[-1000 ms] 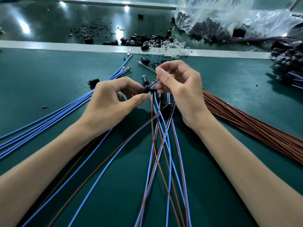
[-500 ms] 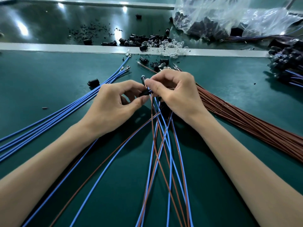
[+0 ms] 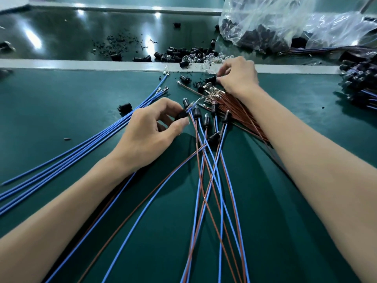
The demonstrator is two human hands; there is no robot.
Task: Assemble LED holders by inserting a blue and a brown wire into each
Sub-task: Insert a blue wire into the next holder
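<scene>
Head view: left hand [image 3: 151, 135] pinches a black LED holder [image 3: 181, 116]; right hand [image 3: 238, 76] curls, grip unclear. Pulling it back could snag the brown wires [image 3: 240, 111] beneath.

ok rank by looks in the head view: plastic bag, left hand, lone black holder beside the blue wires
1. plastic bag, cut off by the frame
2. left hand, pinching an LED holder, nearer the camera
3. lone black holder

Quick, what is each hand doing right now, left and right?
Left hand: pinches a black LED holder between thumb and fingers.
Right hand: fingers curled at the loose parts; whether it grips one cannot be told.
</scene>
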